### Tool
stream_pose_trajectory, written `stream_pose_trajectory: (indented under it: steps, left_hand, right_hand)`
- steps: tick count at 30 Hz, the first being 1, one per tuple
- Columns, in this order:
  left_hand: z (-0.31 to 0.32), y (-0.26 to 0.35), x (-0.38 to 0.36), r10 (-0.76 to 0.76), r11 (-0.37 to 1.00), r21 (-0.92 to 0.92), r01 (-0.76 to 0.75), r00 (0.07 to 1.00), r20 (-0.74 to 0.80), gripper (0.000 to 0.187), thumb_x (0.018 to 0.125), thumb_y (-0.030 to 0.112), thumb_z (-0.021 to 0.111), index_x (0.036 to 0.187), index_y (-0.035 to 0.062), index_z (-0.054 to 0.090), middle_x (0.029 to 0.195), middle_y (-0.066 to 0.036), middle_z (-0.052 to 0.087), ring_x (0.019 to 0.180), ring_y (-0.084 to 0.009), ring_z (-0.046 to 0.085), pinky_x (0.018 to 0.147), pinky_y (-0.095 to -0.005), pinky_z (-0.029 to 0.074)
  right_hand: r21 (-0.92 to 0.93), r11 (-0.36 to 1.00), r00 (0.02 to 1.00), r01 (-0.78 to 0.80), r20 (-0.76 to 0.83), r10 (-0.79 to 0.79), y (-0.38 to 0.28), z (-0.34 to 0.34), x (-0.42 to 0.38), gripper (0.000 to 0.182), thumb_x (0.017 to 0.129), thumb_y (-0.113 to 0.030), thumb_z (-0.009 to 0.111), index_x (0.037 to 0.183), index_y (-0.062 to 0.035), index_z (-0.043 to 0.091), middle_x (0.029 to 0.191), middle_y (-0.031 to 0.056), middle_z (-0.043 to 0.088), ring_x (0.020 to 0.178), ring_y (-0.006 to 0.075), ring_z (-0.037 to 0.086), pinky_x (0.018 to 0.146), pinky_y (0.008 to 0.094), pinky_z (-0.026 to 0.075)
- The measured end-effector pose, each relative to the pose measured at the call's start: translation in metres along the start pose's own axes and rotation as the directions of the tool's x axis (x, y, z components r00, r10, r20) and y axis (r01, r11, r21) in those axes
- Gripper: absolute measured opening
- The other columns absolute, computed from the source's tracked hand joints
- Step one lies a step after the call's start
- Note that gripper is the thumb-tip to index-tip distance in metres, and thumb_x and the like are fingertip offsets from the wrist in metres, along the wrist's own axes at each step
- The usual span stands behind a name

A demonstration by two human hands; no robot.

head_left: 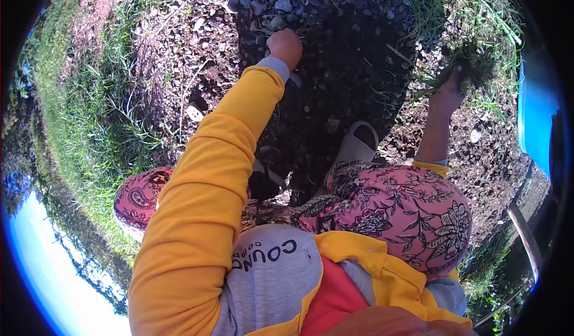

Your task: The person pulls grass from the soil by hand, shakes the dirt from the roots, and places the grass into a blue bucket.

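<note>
My left hand [286,44], at the end of a yellow sleeve, reaches down to the stony ground ahead of me. Its fingers are curled into a fist and mostly hidden from above. A few thin green blades show beside the knuckles, but what the fingers grip cannot be made out. Off to the right, my right hand [448,93] is closed around a bunch of pulled weeds [474,64], with green blades sticking out on both sides and a dark clump at the far end.
Grey pebbles [284,5] lie beyond my left hand. Grass [78,114] grows along the left, and dry soil with leaf litter [185,55] lies beside it. A blue container [534,114] stands at the far right, near a wooden stick [526,237]. My sandal [359,140] rests on shaded soil.
</note>
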State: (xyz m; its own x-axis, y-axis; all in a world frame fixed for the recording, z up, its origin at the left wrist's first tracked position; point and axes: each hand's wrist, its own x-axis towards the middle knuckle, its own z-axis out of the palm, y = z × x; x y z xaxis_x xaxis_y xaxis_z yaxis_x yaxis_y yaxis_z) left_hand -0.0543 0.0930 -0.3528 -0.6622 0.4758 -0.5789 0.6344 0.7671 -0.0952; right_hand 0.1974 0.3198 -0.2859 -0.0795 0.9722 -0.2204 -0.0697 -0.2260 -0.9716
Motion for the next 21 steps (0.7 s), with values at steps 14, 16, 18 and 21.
stream_pose_trajectory:
  steps: [14,16,18,21]
  left_hand:
    - [0.005,-0.028,0.002,0.211,0.965,-0.164,-0.206,0.977,0.014,0.028,0.078,0.019,0.044,0.089,-0.0008,0.06,0.091,-0.023,0.06,0.088,-0.036,0.058,0.076,-0.0429,0.046]
    - [0.006,-0.017,0.001,0.212,0.941,-0.26,-0.216,0.976,-0.045,0.029,0.078,0.021,0.043,0.088,-0.0019,0.059,0.088,-0.024,0.06,0.086,-0.0377,0.057,0.076,-0.0437,0.045]
    - [-0.012,0.006,-0.015,0.216,0.9,-0.365,-0.238,0.971,-0.101,0.028,0.077,0.02,0.044,0.088,-0.0007,0.06,0.091,-0.021,0.061,0.087,-0.0369,0.058,0.076,-0.0431,0.046]
    - [-0.025,0.039,-0.03,0.149,0.859,-0.473,-0.195,0.98,-0.133,0.029,0.077,0.021,0.045,0.09,-0.0005,0.06,0.091,-0.021,0.061,0.088,-0.0373,0.057,0.076,-0.0428,0.046]
  right_hand:
    - [-0.821,0.299,0.8,0.487,0.556,0.224,0.063,-0.025,0.017,0.035,0.076,-0.027,0.057,0.089,0.0043,0.055,0.085,0.0237,0.057,0.087,0.0384,0.054,0.075,0.0426,0.044]
    - [-0.833,0.281,0.859,0.477,0.509,0.05,0.055,-0.019,0.024,0.038,0.076,-0.029,0.057,0.09,0.0057,0.054,0.087,0.0253,0.057,0.086,0.0388,0.054,0.076,0.0426,0.043]
    - [-0.864,0.327,0.911,0.382,0.411,0.021,0.063,-0.02,0.034,0.038,0.076,-0.03,0.056,0.091,0.0051,0.055,0.091,0.0266,0.057,0.087,0.0396,0.055,0.077,0.0434,0.043]
    - [-0.815,0.085,0.764,0.574,0.57,0.304,0.105,-0.03,0.048,0.036,0.076,-0.028,0.057,0.093,0.004,0.056,0.094,0.0265,0.057,0.088,0.0406,0.054,0.075,0.0455,0.042]
